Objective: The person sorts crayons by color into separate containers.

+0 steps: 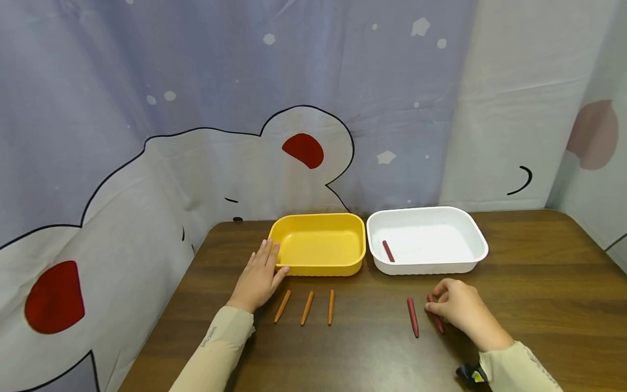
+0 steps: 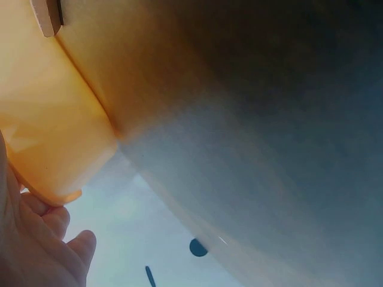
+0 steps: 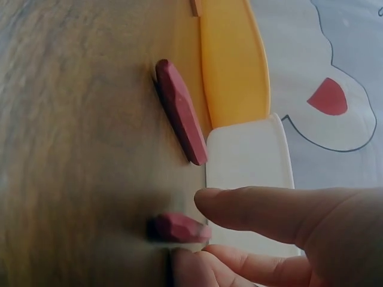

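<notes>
My left hand rests its extended fingers on the left side of a yellow tray, thumb at the front rim. In the left wrist view its fingers touch the tray's edge. My right hand has its thumb and curled fingers on either side of the upper end of a dark red crayon, which lies on the table. A second dark red crayon lies just left of it. Another red crayon is inside the white tray, at its left.
Three orange crayons lie spaced in a row before the yellow tray. Both trays stand side by side at the back of the brown wooden table. Behind them hangs a printed curtain. A black strap device is at the right wrist.
</notes>
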The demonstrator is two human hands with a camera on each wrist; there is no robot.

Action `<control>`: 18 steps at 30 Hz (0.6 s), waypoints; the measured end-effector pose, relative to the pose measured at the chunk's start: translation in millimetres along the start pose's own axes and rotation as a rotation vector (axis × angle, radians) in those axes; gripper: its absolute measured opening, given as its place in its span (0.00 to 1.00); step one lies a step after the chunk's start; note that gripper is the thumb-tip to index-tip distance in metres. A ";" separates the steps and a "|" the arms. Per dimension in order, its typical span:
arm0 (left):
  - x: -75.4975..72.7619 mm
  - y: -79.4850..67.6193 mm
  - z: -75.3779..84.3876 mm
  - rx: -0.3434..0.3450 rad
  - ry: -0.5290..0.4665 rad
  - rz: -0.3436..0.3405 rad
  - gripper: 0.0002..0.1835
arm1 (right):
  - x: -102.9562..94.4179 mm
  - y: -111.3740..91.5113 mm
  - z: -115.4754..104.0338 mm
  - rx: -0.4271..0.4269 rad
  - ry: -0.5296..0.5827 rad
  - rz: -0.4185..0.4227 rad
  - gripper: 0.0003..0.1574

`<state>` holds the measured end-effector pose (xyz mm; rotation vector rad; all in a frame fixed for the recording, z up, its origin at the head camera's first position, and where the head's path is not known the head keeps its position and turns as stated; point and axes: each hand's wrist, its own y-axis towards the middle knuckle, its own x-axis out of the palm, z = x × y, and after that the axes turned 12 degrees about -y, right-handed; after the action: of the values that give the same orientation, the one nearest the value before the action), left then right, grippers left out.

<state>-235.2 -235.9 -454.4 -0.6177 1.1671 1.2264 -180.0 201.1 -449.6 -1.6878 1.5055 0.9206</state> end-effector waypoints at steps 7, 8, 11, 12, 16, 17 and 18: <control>-0.1 0.4 0.4 -0.002 0.000 -0.005 0.40 | 4.3 2.0 -0.5 -0.002 -0.030 0.011 0.16; -0.1 0.3 0.4 -0.001 0.001 -0.004 0.40 | 4.4 2.1 -0.6 -0.005 -0.033 0.016 0.15; 0.0 0.1 0.2 0.001 0.001 0.001 0.39 | 4.5 1.9 -0.8 -0.009 -0.029 0.013 0.13; 0.1 0.0 0.0 0.002 0.000 0.004 0.39 | 4.4 1.7 -0.7 -0.012 -0.029 0.013 0.12; 1.0 0.2 -1.2 0.006 -0.002 0.008 0.39 | 3.5 2.3 -0.2 -0.016 -0.018 0.006 0.09; 1.2 0.4 -1.4 0.008 -0.003 0.009 0.39 | 3.4 2.8 0.0 -0.018 -0.015 0.005 0.08; 1.5 0.6 -1.7 0.008 -0.003 0.009 0.39 | 3.3 3.3 0.3 -0.020 -0.009 0.004 0.08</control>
<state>-236.4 -236.7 -456.2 -0.6049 1.1728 1.2295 -183.1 199.3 -452.7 -1.6932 1.4989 0.9464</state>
